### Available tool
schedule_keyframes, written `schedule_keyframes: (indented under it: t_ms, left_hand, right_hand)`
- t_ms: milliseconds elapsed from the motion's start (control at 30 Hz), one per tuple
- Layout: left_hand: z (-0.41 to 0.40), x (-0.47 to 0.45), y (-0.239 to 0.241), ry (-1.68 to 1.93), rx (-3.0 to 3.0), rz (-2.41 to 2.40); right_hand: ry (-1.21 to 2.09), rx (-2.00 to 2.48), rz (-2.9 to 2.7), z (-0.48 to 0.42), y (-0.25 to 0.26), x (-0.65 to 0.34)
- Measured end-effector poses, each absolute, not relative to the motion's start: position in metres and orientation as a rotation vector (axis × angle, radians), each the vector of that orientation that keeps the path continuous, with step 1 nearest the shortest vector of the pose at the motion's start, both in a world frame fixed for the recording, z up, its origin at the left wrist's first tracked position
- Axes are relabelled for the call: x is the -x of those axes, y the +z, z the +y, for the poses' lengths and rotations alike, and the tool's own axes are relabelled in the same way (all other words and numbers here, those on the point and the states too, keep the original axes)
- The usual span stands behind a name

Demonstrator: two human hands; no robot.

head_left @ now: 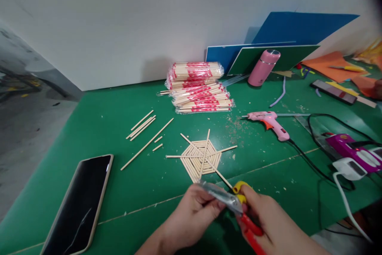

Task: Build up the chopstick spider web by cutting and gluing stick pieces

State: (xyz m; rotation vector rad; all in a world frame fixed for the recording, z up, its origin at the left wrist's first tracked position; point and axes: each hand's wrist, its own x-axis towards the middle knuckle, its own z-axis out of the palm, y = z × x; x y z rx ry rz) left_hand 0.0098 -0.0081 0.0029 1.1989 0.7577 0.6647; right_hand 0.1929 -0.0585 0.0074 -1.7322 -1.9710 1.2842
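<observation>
My right hand [268, 215] is wrapped round the red and yellow handles of a metal cutting tool [222, 196], like pliers or shears. Its blurred grey head points left, across the fingers of my left hand [191, 215]. Those fingers are pinched together at the tool's head; whatever lies between them is hidden. Just beyond both hands, a web-like hexagon of thin wooden sticks [193, 163] lies flat, with longer sticks crossing at its middle and poking out past the edge. To its left are several loose sticks [143, 127] and two short cut pieces [158, 147].
Plastic-wrapped stick bundles [199, 88] are stacked against the wall. A pink glue gun [270, 121] rests at right, its cord running to a purple power strip [352, 151]. Also around: a pink bottle [264, 68], a phone [80, 203], boards [301, 28] and, far right, another person's hand [378, 88].
</observation>
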Motion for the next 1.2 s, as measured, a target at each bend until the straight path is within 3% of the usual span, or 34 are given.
schedule_keyframes:
  t_ms: [133,500,800,867,1033,1200]
  left_hand:
    - [-0.010,-0.008,-0.009,0.726,-1.112,0.899]
    - [-0.006,-0.010,-0.016,0.745,-0.771,0.744]
    - [-0.006,-0.012,-0.020,0.734,-0.938,0.879]
    - [-0.008,-0.012,-0.012,0.693,-1.072,0.953]
    - [-0.016,-0.005,0.015,0.608,-1.553,1.005]
    - [-0.033,0.003,0.018,0.474,-1.675,1.011]
  right_hand:
    - [1.138,1.802,-1.815,-0.049,0.006,-0.211]
    - [0.482,2.292,-1.755,-0.017,-0.017,-0.254]
    - [-0.077,2.185,-1.869,-0.016,-0.015,-0.278]
    - [-0.011,2.029,-1.820,-0.022,-0.002,-0.261]
    - [0.678,1.468,-1.918,-0.036,0.022,-0.204]
    - [0.748,1.090,-2.157,-0.044,0.009,-0.178]
